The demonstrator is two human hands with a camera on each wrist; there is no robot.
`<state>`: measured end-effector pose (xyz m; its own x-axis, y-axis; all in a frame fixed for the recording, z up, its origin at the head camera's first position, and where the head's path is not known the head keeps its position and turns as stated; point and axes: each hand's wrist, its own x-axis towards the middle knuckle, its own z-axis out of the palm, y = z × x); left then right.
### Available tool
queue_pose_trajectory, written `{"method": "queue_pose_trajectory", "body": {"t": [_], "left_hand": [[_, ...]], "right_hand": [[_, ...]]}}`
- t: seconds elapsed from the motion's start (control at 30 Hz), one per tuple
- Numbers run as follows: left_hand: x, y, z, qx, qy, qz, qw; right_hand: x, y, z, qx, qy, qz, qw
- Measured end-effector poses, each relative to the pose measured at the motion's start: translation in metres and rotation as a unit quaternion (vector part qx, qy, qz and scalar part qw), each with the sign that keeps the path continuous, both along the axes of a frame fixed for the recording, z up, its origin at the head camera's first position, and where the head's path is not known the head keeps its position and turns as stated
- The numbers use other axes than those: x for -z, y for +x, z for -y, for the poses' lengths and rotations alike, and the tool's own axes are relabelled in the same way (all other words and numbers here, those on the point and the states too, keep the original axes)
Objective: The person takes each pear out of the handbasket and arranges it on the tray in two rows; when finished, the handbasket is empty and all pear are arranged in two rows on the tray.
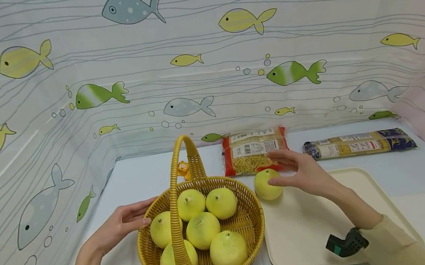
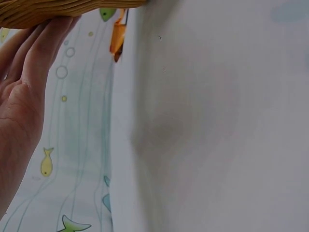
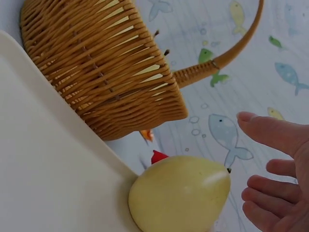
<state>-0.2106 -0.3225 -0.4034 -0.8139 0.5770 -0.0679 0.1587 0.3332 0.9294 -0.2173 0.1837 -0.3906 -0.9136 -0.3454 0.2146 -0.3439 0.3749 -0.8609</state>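
A yellow wicker basket (image 1: 249,220) with a tall handle stands in the middle, holding several pale yellow pomelos (image 1: 203,230). My left hand (image 1: 127,221) rests against the basket's left side. Its fingers look nearly straight against the wicker in the left wrist view. To the basket's right, one more pomelo (image 1: 266,185) sits at the back left corner of a cream tray (image 1: 327,226). Near this pomelo is my right hand (image 1: 305,173), thumb and fingers spread. The right wrist view shows a gap between that hand and the pomelo (image 3: 181,195).
Behind the loose pomelo lies a red-ended bag of pasta (image 1: 254,151). A long pack of spaghetti (image 1: 360,145) lies at the back right. A small orange packet (image 1: 183,170) shows behind the basket handle. Fish-patterned sheeting walls the table on three sides.
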Motion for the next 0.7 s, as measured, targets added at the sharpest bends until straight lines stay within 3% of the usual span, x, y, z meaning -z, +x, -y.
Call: {"method": "queue_pose_trajectory", "body": {"t": [0.7], "left_hand": [[0.000,0.000,-0.001,-0.006,-0.003,0.003,1.0000]], "right_hand": [[-0.014,0.023,0.026,-0.031,0.004,-0.036,0.9988]]}}
